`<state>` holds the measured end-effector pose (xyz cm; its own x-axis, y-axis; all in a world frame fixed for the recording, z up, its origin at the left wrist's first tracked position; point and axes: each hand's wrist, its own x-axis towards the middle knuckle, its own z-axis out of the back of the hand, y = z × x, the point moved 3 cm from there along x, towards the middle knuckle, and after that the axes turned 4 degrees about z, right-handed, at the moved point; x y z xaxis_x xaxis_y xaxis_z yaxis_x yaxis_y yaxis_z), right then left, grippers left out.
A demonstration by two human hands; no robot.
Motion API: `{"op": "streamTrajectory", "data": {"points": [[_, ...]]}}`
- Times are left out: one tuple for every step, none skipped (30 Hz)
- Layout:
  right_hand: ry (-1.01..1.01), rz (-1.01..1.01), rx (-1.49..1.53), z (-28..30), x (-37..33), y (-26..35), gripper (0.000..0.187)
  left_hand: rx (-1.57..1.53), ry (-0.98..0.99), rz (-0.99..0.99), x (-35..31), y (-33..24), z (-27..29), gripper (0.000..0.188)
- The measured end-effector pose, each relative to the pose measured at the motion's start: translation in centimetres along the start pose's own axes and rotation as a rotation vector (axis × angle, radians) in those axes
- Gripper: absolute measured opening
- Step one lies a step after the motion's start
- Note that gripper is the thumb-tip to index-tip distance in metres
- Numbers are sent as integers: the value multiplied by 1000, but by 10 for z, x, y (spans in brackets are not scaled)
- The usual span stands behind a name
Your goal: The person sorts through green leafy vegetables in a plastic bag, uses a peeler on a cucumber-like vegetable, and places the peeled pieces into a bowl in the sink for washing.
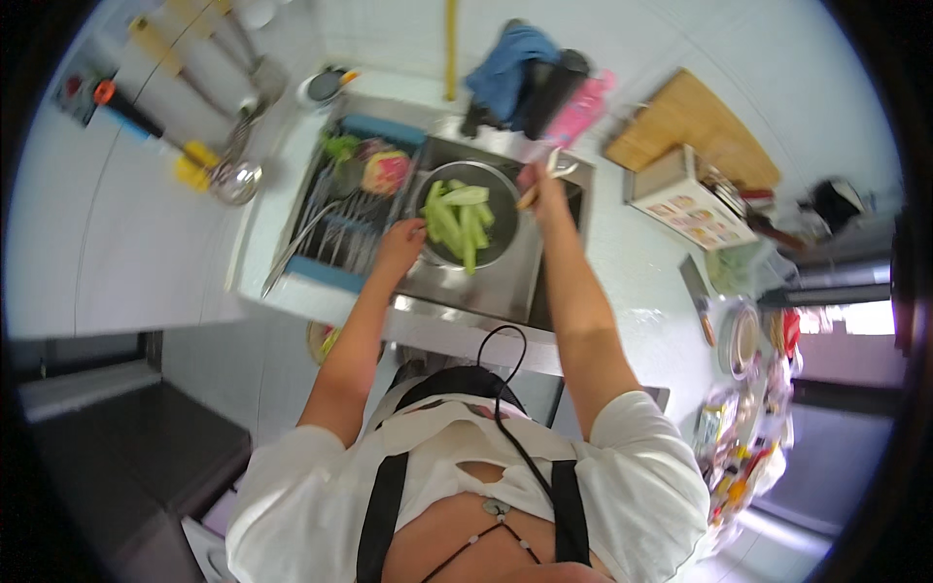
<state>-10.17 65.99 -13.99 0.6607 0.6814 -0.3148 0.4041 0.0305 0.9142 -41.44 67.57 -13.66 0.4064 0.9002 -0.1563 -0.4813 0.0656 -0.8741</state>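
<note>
A round metal bowl (pixel 501 255) stands in the steel sink (pixel 505 291), with several pale green vegetable sticks (pixel 465 222) lying in it. My left hand (pixel 400 245) is at the bowl's left rim, its fingers curled against the edge. On the other side of the bowl, my right hand (pixel 544 185) is closed at the sink's right end. A white curved piece (pixel 560 163) shows at its fingers, and something tan sticks out below them; blur hides what this is.
Left of the sink, a blue-edged drying rack (pixel 330 276) holds a pink-and-yellow round item (pixel 386 173), greens and a long metal utensil. Ladles (pixel 236 182) hang on the left wall. At right are a cutting board (pixel 680 126), a knife holder (pixel 692 199) and a knife (pixel 700 301) on the counter.
</note>
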Motion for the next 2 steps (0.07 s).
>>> {"op": "streamTrajectory", "data": {"points": [[40, -32, 56, 12, -9, -5, 32, -13, 8, -68, 7, 8, -9, 28], [-6, 21, 63, 35, -8, 19, 32, -25, 68, -15, 17, 27, -16, 32]]}}
